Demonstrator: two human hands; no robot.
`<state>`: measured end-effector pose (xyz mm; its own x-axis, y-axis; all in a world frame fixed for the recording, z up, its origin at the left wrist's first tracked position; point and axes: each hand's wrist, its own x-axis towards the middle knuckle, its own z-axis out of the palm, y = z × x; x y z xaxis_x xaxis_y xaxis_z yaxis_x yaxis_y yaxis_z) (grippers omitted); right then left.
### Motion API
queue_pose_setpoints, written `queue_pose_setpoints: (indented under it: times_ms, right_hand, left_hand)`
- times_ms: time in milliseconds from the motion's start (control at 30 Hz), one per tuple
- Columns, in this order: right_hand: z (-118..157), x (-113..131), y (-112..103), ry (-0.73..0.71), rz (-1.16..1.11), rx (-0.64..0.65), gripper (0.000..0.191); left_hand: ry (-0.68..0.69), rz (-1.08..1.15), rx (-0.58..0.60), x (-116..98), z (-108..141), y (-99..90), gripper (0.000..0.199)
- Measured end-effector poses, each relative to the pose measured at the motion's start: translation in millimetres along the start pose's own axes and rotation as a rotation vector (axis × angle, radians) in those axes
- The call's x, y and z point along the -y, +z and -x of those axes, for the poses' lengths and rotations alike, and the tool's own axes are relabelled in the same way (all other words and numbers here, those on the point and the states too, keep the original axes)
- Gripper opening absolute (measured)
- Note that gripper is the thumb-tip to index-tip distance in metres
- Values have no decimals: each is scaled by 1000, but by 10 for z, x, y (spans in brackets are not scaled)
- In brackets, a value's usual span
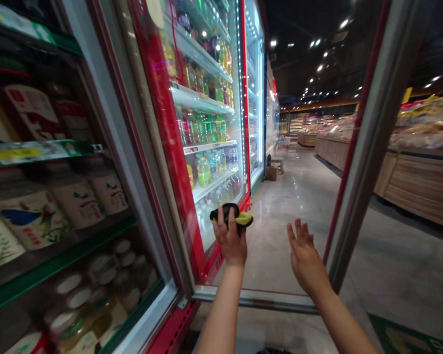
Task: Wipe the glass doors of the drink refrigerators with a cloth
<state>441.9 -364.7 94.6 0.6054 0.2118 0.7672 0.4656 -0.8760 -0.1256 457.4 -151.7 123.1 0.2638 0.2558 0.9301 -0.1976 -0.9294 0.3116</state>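
Note:
My left hand (231, 241) has its fingers wrapped round a black and yellow-green object (245, 219), whose exact kind I cannot make out. To the right, my right hand (304, 255) is raised with its fingers apart and nothing in it. Both hands are in front of the glass of an open cooler door (258, 295), and my right hand is near the door's right frame. Whether either hand touches the glass, I cannot tell.
Shelves of bottles and jars (33, 221) stand close on the left. Beyond the glass is a lit red-framed drinks cooler (210, 118). Wood-panelled display counters (417, 187) line the right, across a shiny aisle floor (295, 191).

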Motion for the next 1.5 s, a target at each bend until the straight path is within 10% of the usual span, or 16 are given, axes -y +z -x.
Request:
queue_pose_setpoints:
  times_ms: [133, 267, 367, 533, 733, 900, 1133, 1367, 1500]
  right_hand:
    - [20, -89, 79, -27, 25, 0, 96]
    - [7, -204, 124, -65, 49, 35, 94]
    - [-19, -272, 128, -88, 47, 35, 94]
    - [-54, -357, 131, -143, 16, 14, 90]
    - [-74, -331, 119, -169, -13, -2, 90]
    - [-59, -199, 61, -110, -45, -19, 89]
    - [3, -360, 153, -159, -28, -30, 87]
    - [34, -274, 162, -133, -39, -78, 82]
    - [52, -257, 120, -149, -53, -80, 80]
  left_hand:
    - [-165, -21, -85, 177, 370, -4, 67]
    - [155, -47, 129, 75, 720, 47, 68]
    - [348, -45, 228, 112, 519, 34, 66]
    - [-174, -88, -91, 556, 288, -41, 58]
    - [-394, -115, -270, 703, 465, -16, 54]
    - [-340, -86, -197, 772, 112, -116, 54]
    - [-292, -208, -255, 1053, 431, -257, 46]
    - [-254, -180, -239, 965, -447, -611, 50]
    - [-205, -234, -157, 1229, -263, -613, 58]
